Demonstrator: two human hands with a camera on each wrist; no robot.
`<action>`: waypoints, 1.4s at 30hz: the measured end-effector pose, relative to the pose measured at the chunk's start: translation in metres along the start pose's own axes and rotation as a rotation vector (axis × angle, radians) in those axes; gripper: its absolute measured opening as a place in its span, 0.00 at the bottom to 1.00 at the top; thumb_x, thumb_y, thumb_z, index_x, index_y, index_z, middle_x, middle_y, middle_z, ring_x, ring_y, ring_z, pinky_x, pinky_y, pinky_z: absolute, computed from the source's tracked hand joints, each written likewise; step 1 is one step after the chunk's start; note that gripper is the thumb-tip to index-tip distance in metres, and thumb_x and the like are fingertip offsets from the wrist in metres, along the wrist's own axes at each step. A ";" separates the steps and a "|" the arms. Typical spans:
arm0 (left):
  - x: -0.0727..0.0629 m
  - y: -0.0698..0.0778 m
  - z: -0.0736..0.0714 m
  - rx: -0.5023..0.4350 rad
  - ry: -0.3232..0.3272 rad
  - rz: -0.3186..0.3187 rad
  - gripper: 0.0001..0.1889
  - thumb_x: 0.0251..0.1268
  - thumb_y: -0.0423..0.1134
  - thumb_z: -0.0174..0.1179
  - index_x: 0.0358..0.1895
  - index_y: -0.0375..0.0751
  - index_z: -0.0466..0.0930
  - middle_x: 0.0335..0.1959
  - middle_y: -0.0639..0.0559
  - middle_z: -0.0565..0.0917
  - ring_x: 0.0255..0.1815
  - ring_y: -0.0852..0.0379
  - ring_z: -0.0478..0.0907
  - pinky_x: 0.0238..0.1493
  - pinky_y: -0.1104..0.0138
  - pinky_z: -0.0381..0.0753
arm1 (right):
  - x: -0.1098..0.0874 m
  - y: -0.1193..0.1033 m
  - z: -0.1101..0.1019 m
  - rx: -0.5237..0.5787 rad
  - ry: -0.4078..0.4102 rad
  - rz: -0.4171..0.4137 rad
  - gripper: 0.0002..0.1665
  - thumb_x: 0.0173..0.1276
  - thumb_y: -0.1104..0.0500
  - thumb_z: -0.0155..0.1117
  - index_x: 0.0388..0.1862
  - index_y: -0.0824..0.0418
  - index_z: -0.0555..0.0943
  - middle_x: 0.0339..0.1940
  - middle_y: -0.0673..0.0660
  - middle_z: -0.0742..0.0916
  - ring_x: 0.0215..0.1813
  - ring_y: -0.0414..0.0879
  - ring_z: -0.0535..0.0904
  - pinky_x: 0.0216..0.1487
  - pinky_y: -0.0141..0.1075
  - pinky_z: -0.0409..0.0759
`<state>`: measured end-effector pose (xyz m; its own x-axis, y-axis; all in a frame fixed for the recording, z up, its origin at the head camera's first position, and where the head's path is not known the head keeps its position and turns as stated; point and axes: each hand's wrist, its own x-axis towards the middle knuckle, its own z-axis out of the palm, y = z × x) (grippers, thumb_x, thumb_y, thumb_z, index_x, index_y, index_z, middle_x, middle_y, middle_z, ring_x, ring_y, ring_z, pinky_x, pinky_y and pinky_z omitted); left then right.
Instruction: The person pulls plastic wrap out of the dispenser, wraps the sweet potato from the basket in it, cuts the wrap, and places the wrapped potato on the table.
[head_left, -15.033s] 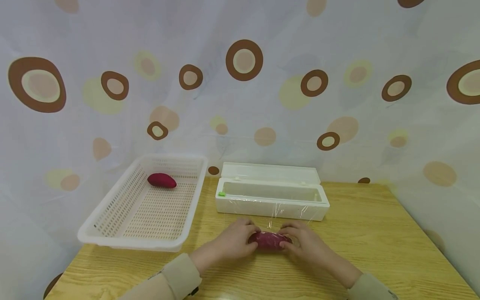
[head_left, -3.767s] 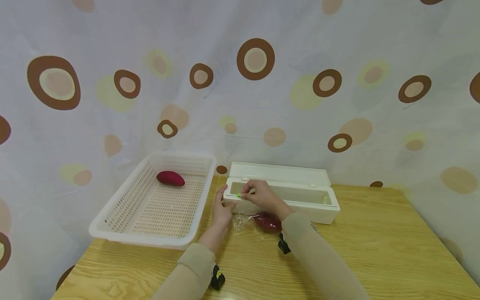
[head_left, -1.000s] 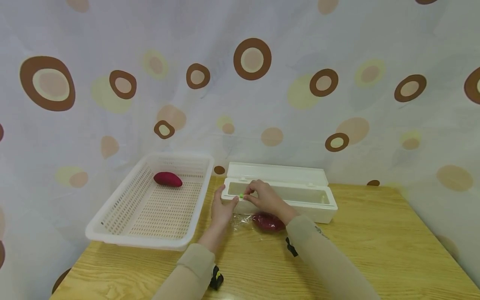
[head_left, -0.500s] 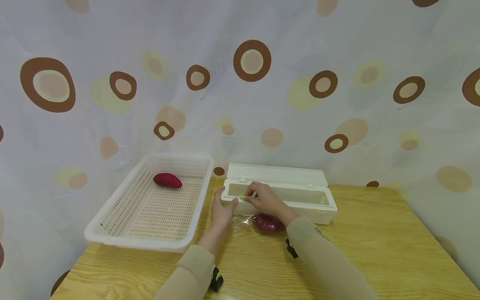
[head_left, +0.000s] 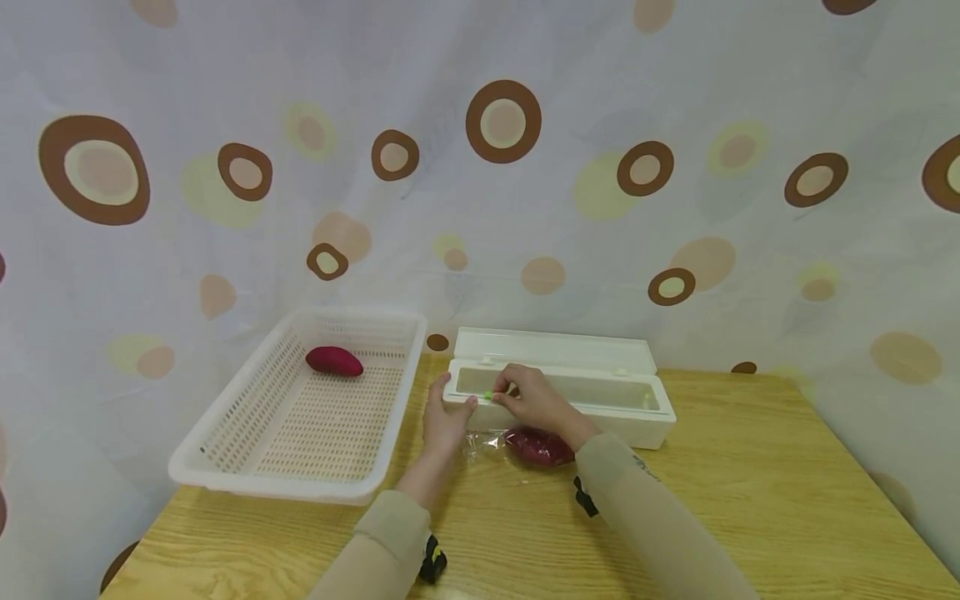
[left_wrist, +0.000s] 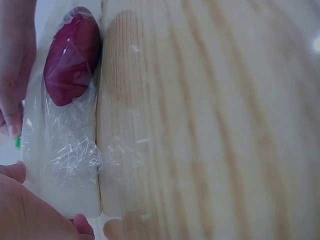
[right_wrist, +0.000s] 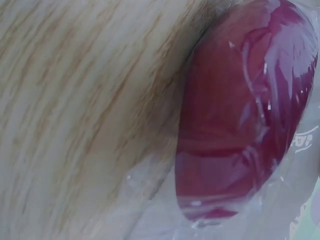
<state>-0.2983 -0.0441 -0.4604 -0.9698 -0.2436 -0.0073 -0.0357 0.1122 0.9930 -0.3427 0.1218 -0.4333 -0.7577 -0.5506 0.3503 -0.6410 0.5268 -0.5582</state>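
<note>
A white cling film dispenser (head_left: 645, 430) stands at the back of the table with its lid tipped back. My left hand (head_left: 444, 423) grips its left end, thumb at the front edge. Between finger and thumb, my right hand (head_left: 534, 400) pinches the small green slide cutter (head_left: 487, 395) on the front rim. A purple sweet potato (head_left: 540, 447) wrapped in clear film lies against the dispenser's front, partly behind the right forearm. Crumpled film (left_wrist: 72, 150) trails from it toward the left hand in the left wrist view. The right wrist view shows the wrapped sweet potato (right_wrist: 235, 115) up close.
To the left stands a white perforated basket (head_left: 262, 485), with an unwrapped sweet potato (head_left: 334, 361) near its back. A patterned curtain (head_left: 450, 208) hangs right behind the dispenser. Wooden tabletop (head_left: 780, 483) stretches to the right.
Fifteen seconds ago both hands held the sweet potato before the dispenser; it now lies nearer, against it. The right hand has since slid the cutter slightly rightward, while the left keeps its grip.
</note>
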 end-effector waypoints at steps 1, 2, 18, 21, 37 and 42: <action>0.000 0.000 0.000 0.002 0.004 0.005 0.34 0.60 0.36 0.62 0.69 0.47 0.59 0.66 0.33 0.65 0.64 0.34 0.65 0.63 0.45 0.64 | -0.001 -0.001 -0.001 0.004 0.001 0.004 0.04 0.62 0.65 0.65 0.29 0.63 0.78 0.31 0.53 0.81 0.39 0.46 0.79 0.42 0.30 0.81; 0.000 -0.001 0.000 0.007 0.008 0.011 0.34 0.60 0.35 0.62 0.69 0.46 0.60 0.66 0.33 0.65 0.64 0.34 0.65 0.63 0.45 0.64 | -0.002 -0.002 -0.001 0.007 0.002 0.010 0.04 0.62 0.65 0.65 0.29 0.62 0.78 0.31 0.53 0.81 0.39 0.46 0.79 0.43 0.31 0.81; 0.000 -0.001 0.002 0.011 0.030 0.022 0.33 0.59 0.35 0.63 0.68 0.46 0.61 0.66 0.33 0.65 0.65 0.34 0.63 0.65 0.44 0.61 | -0.007 -0.002 -0.008 -0.024 -0.016 0.058 0.03 0.63 0.63 0.64 0.30 0.59 0.78 0.33 0.51 0.82 0.40 0.46 0.80 0.45 0.37 0.81; 0.000 -0.001 0.002 0.009 0.029 0.017 0.33 0.59 0.35 0.62 0.69 0.46 0.61 0.67 0.33 0.65 0.65 0.34 0.63 0.65 0.43 0.61 | -0.009 0.000 -0.009 -0.023 -0.015 0.045 0.03 0.63 0.63 0.64 0.30 0.59 0.78 0.33 0.50 0.82 0.39 0.45 0.80 0.45 0.37 0.81; -0.005 0.007 -0.003 0.040 0.008 0.002 0.33 0.62 0.37 0.61 0.70 0.47 0.59 0.71 0.34 0.58 0.71 0.32 0.52 0.67 0.38 0.49 | -0.031 0.016 -0.031 -0.033 -0.010 0.060 0.03 0.62 0.64 0.64 0.30 0.59 0.78 0.32 0.50 0.81 0.37 0.43 0.80 0.44 0.34 0.81; -0.006 0.007 -0.002 0.030 -0.008 0.013 0.33 0.63 0.37 0.60 0.70 0.46 0.58 0.72 0.34 0.57 0.71 0.32 0.51 0.67 0.38 0.48 | -0.043 0.027 -0.042 -0.095 0.017 0.024 0.04 0.62 0.63 0.66 0.29 0.58 0.79 0.30 0.48 0.82 0.36 0.42 0.79 0.42 0.35 0.80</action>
<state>-0.2922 -0.0433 -0.4535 -0.9721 -0.2345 0.0046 -0.0301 0.1441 0.9891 -0.3331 0.1870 -0.4314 -0.7742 -0.5266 0.3512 -0.6310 0.5993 -0.4926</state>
